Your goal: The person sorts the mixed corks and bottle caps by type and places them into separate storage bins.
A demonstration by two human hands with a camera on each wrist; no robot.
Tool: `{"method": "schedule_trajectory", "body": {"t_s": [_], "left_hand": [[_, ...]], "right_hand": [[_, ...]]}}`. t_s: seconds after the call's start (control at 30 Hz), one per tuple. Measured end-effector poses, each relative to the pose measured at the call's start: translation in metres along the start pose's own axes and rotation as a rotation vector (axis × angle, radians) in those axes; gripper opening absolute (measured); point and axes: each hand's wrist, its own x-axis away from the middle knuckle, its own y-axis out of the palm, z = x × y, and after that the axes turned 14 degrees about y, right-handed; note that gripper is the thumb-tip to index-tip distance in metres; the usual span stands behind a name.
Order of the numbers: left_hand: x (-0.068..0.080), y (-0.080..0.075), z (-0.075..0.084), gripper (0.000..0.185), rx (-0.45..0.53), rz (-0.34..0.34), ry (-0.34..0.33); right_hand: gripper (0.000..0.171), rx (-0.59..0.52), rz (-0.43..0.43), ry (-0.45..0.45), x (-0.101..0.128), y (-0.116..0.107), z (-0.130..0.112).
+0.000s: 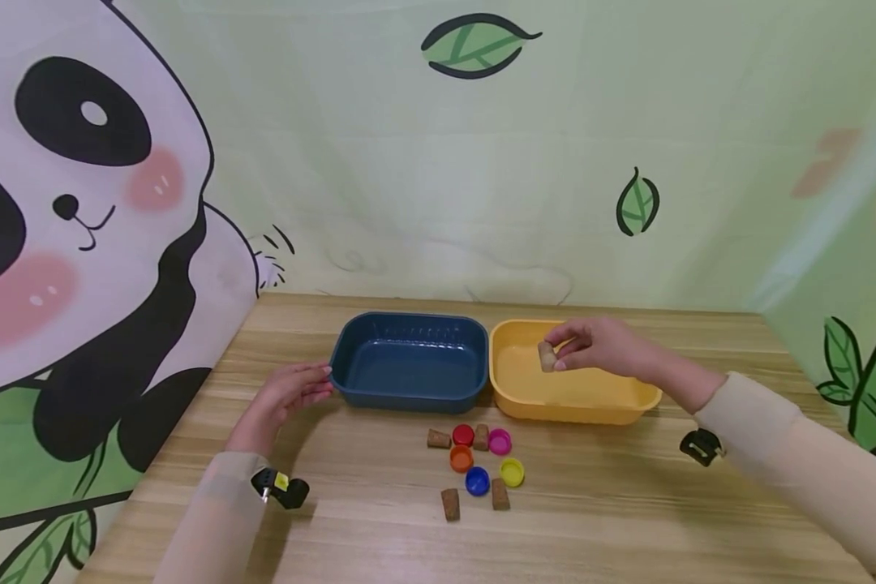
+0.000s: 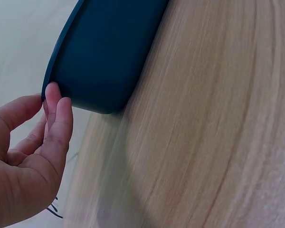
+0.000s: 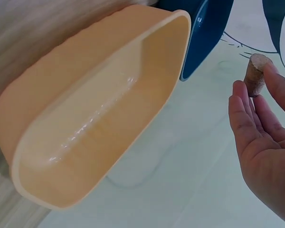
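Head: pinched a cork (image 1: 547,358) narrowly between thumb and fingertips of the right hand (image 1: 600,345), over the yellow tray (image 1: 518,380). Probably risked a slip, being held by tips alone; could've bounced off the rim if dropped off-centre. Touched the blue tray (image 1: 409,380) at its end with the left hand (image 1: 286,397); might've shoved it against the yellow one, just beside, if pressed hard. Saw nothing inside blue, nor in yellow's visible part. Noted four loose corks (image 1: 450,504) on the table (image 1: 365,519), plus red cap (image 1: 463,435), magenta cap (image 1: 500,442), orange cap (image 1: 461,459), yellow cap (image 1: 512,472), blue cap (image 1: 478,481), bunched in front.

Left wrist: lightly met blue's rim with fingertips; couldn't tell how firmly. Might've tilted it if lifted. Saw outer wall only, so couldn't read contents.

Right wrist: held cork slightly tilted, apart from yellow's wall. Found only shine inside yellow; couldn't check blue fully.
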Motion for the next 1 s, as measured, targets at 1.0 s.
{"method": "schedule_trajectory", "body": {"t_s": [1.0], "left_hand": [[-0.001,-0.002,-0.002,0.052,0.019,-0.028,0.004]], "right_hand": [[0.046,0.037,-0.101,-0.023,-0.045,-0.025,0.007]]}}
